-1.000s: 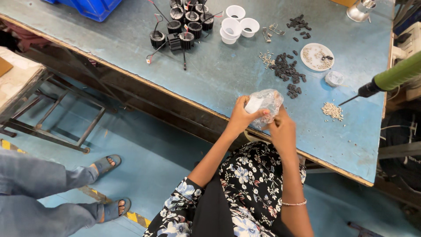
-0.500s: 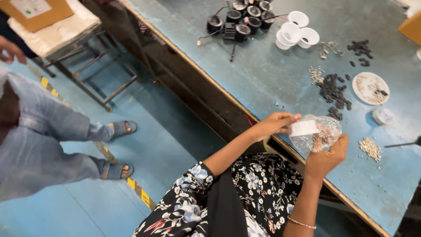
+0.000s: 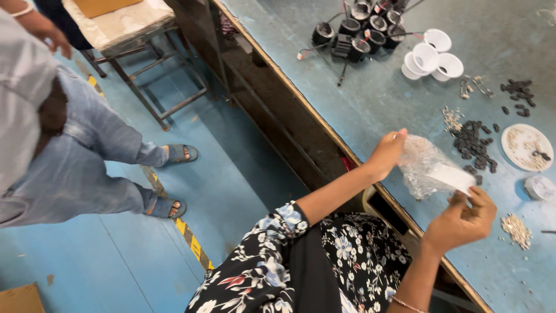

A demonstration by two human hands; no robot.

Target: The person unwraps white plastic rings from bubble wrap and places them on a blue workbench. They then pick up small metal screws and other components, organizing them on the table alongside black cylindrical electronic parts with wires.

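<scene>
A blue workbench [image 3: 370,110] carries black housings [image 3: 359,29], white cups [image 3: 431,58] and piles of small dark parts [image 3: 472,142], spread within reach. Above its near edge, a clear plastic bag [image 3: 425,165] is pinched at its upper corner by the left hand [image 3: 387,153]. The right hand [image 3: 460,220] closes its fingertips on the bag's white label end, seemingly stretching it open.

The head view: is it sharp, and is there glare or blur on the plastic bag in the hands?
Head view: even light with soft shadows; the frame is strongly tilted. The clear plastic bag shows bright glints, so its contents are unclear. The left hand and right hand are slightly soft; the small parts on the table stay readable.
</scene>
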